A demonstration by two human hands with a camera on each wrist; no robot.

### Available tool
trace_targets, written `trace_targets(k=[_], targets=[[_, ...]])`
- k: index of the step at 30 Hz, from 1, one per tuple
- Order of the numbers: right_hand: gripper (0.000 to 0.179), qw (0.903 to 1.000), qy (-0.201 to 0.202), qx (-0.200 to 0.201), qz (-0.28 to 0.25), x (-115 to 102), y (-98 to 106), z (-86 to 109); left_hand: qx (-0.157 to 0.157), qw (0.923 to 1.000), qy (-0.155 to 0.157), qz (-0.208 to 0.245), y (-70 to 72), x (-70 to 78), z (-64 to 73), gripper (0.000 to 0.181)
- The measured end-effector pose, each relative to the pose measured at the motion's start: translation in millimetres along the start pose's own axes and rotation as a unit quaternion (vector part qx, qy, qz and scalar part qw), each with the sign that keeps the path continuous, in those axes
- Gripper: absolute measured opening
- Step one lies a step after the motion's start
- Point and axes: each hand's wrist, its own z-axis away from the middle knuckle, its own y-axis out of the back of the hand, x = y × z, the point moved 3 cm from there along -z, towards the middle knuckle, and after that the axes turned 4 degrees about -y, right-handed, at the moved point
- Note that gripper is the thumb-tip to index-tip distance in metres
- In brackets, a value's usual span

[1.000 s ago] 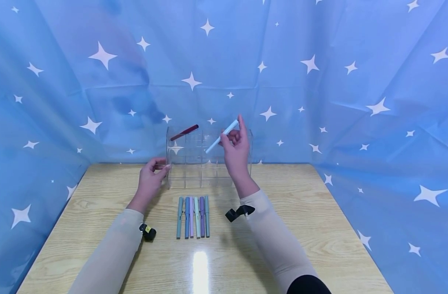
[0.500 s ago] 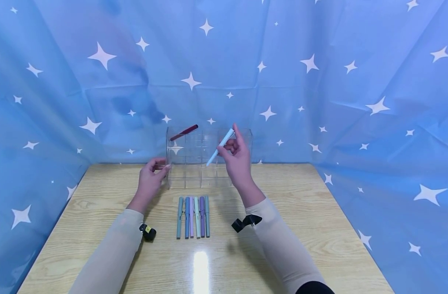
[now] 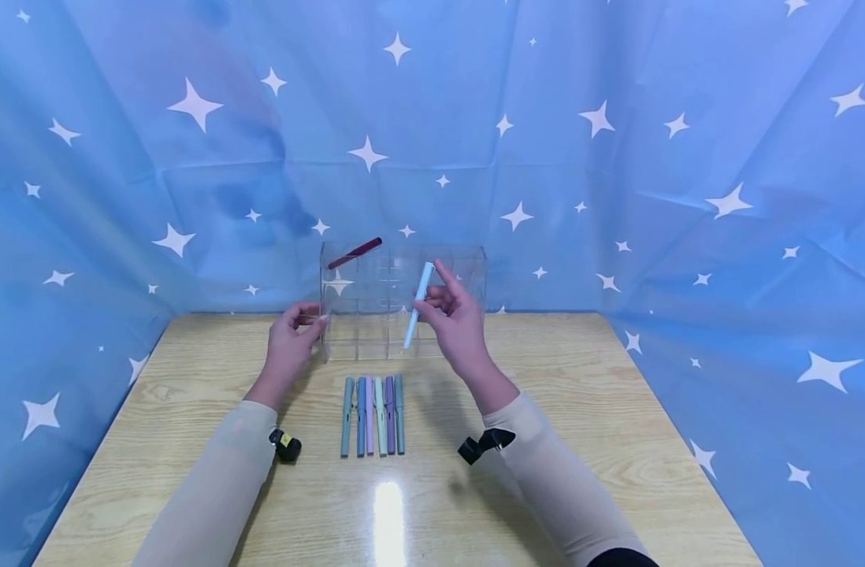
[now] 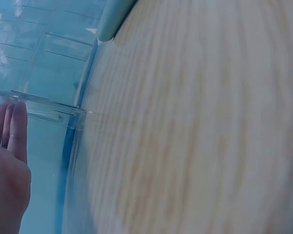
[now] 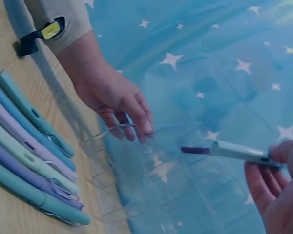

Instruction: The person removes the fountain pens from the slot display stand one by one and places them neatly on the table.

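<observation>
A clear compartmented organizer (image 3: 373, 329) stands near the back of the table. My left hand (image 3: 291, 342) grips its left side wall between thumb and fingers; the left wrist view shows those fingers (image 4: 19, 127) against the clear wall. In front of the organizer's right half, my right hand (image 3: 458, 321) pinches a light blue pen (image 3: 419, 305), raised and steeply slanted in the head view. A dark red pen (image 3: 354, 253) lies slanted in the upper left compartment. In the right wrist view the light blue pen (image 5: 239, 151) overlaps the dark red one (image 5: 195, 150).
Several capped pens lie side by side on the wooden table (image 3: 546, 378) before the organizer, including a lilac pen (image 3: 369, 417), a blue pen (image 3: 361, 417) and a purple pen (image 3: 390, 417). A blue star-patterned curtain (image 3: 418, 102) hangs behind and at both sides.
My right hand has come lower with the light blue pen, which now stands more upright in the head view. The left hand stays on the organizer's side.
</observation>
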Motion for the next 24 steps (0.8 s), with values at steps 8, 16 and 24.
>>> trace_targets(k=[8,16,24], targets=[[0.072,0.9994,-0.027,-0.014,0.019,7,0,9.5,0.003,1.0000,0.004,0.008,-0.3,0.5,-0.7,0.034],[0.053,0.9985,-0.047,-0.010,0.025,12,-1,16.7,0.006,0.9999,0.007,-0.006,-1.2,-2.1,-2.5,0.037],[0.039,0.9976,-0.064,-0.012,0.024,13,-1,21.9,0.007,1.0000,0.003,0.004,-0.5,3.0,0.8,0.036]])
